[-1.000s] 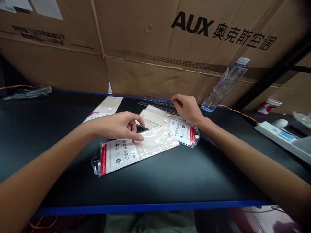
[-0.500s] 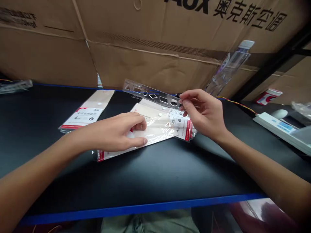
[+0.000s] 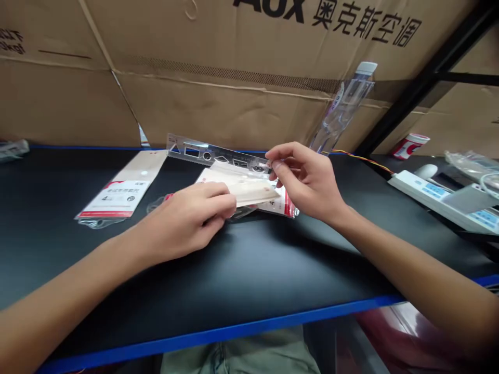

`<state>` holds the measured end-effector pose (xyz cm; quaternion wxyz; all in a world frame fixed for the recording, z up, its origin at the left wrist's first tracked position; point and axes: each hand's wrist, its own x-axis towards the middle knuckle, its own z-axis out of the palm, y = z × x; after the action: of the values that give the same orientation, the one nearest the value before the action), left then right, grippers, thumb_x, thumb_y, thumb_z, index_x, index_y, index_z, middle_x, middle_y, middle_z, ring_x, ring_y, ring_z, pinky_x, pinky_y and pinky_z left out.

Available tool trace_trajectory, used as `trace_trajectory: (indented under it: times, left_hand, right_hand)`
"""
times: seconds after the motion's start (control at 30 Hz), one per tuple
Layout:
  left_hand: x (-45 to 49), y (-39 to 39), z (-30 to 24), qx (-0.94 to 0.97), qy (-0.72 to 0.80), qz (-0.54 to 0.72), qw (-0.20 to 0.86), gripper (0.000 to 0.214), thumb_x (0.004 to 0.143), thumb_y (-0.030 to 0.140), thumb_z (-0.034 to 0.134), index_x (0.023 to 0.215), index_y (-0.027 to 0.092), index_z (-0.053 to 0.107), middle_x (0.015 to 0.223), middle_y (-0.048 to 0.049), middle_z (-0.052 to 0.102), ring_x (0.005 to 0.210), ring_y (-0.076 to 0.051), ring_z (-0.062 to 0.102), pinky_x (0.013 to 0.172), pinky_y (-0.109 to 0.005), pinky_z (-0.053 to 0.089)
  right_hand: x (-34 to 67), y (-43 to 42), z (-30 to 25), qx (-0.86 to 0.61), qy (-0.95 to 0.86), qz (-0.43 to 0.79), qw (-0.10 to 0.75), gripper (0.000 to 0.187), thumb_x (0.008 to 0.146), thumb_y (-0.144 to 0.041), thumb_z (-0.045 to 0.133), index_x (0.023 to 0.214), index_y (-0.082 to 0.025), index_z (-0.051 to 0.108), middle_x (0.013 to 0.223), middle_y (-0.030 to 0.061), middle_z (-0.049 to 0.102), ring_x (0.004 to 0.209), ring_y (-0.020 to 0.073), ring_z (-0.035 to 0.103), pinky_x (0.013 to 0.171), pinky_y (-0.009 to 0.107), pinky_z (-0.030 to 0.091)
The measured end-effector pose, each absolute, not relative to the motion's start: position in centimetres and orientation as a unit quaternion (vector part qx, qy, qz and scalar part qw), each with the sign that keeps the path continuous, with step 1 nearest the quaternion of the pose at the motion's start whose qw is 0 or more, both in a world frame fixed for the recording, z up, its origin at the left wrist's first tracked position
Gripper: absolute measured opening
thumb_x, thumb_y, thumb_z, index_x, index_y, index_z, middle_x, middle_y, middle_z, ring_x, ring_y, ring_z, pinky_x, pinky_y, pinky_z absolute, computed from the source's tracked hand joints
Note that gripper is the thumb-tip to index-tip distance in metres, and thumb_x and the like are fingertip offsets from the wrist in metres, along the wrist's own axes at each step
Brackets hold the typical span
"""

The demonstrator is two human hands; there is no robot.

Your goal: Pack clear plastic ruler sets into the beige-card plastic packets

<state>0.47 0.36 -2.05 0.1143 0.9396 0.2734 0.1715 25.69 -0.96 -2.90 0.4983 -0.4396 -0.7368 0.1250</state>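
My right hand (image 3: pixel 307 182) pinches one end of a clear ruler (image 3: pixel 214 156) with cut-out shapes, a triangle, rectangles and circles among them. The ruler slants up to the left above the desk. My left hand (image 3: pixel 198 215) is closed on a flat ruler packet (image 3: pixel 251 191) with a pale back, lifted at an angle. Beneath it lie other packets; one white and red label (image 3: pixel 289 205) shows near my right hand. My left fingertips are partly hidden behind the packet. Farther left, a separate ruler packet (image 3: pixel 120 192) with a white and red label lies flat.
A large cardboard box (image 3: pixel 175 104) stands along the back of the black desk (image 3: pixel 249 270). An empty-looking plastic bottle (image 3: pixel 345 104) leans there. To the right are a power strip (image 3: pixel 436 195), a red and white container (image 3: pixel 411 146) and a black metal post (image 3: pixel 405 93).
My left hand, flat on the packet before, has closed and tilted the packet up. My right hand still holds the ruler. The whole view has shifted a little to the right.
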Motion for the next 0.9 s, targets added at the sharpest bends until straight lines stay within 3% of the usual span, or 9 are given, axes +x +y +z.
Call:
trace_trajectory:
  times: [0.2, 0.33, 0.6, 0.73, 0.8, 0.9]
  left_hand:
    - [-0.8, 1.5, -1.9, 0.898, 0.291, 0.307, -0.119, 0.017, 0.086, 0.012, 0.047, 0.084, 0.024, 0.058, 0.099, -0.0039, 0.066, 0.089, -0.021, 0.060, 0.081, -0.034, 0.045]
    - [-1.4, 1.9, -1.3, 0.869, 0.301, 0.359, -0.159, 0.019, 0.085, 0.006, 0.048, 0.084, 0.023, 0.056, 0.098, -0.0023, 0.068, 0.094, -0.021, 0.062, 0.086, -0.035, 0.045]
    - [-2.1, 2.1, -0.1, 0.832, 0.367, 0.415, -0.024, 0.017, 0.079, 0.007, 0.050, 0.080, 0.023, 0.058, 0.091, 0.0019, 0.070, 0.093, -0.019, 0.065, 0.092, -0.034, 0.046]
    - [-1.8, 1.9, -0.3, 0.779, 0.419, 0.464, 0.042, 0.020, 0.073, 0.005, 0.046, 0.073, 0.021, 0.057, 0.073, 0.0033, 0.061, 0.073, -0.014, 0.058, 0.069, -0.029, 0.045]
    - [-1.6, 1.8, -0.3, 0.758, 0.406, 0.497, 0.116, 0.020, 0.069, 0.002, 0.046, 0.067, 0.020, 0.055, 0.065, 0.0031, 0.055, 0.062, -0.012, 0.051, 0.058, -0.028, 0.038]
    - [-1.6, 2.0, 0.1, 0.720, 0.353, 0.537, 0.263, 0.019, 0.064, 0.002, 0.053, 0.058, 0.019, 0.048, 0.056, 0.0027, 0.047, 0.055, -0.011, 0.044, 0.053, -0.029, 0.032]
  right_hand:
    - [25.4, -1.5, -2.2, -0.416, -0.793, 0.130, 0.425, 0.019, 0.095, -0.033, 0.056, 0.103, -0.021, 0.068, 0.098, 0.0062, 0.069, 0.087, 0.0209, 0.066, 0.075, 0.034, 0.057]
    - [24.9, -2.2, -1.6, -0.398, -0.795, 0.153, 0.432, 0.020, 0.094, -0.036, 0.058, 0.104, -0.021, 0.069, 0.099, 0.0067, 0.070, 0.085, 0.0198, 0.066, 0.072, 0.032, 0.057]
    - [23.3, -4.3, -1.5, -0.308, -0.765, 0.316, 0.470, 0.028, 0.082, -0.033, 0.077, 0.106, -0.021, 0.070, 0.102, 0.0066, 0.069, 0.074, 0.0158, 0.066, 0.066, 0.030, 0.059]
    - [22.6, -4.8, -2.0, -0.284, -0.745, 0.399, 0.453, 0.033, 0.079, -0.030, 0.079, 0.109, -0.021, 0.069, 0.103, 0.0064, 0.068, 0.069, 0.0128, 0.064, 0.065, 0.030, 0.059]
    - [22.6, -4.9, -2.0, -0.293, -0.732, 0.411, 0.458, 0.031, 0.081, -0.030, 0.077, 0.109, -0.020, 0.069, 0.100, 0.0061, 0.068, 0.071, 0.0133, 0.065, 0.066, 0.030, 0.059]
    - [22.9, -4.6, -1.8, -0.313, -0.712, 0.406, 0.480, 0.030, 0.081, -0.032, 0.077, 0.107, -0.021, 0.069, 0.094, 0.0054, 0.069, 0.077, 0.0158, 0.067, 0.069, 0.031, 0.060]
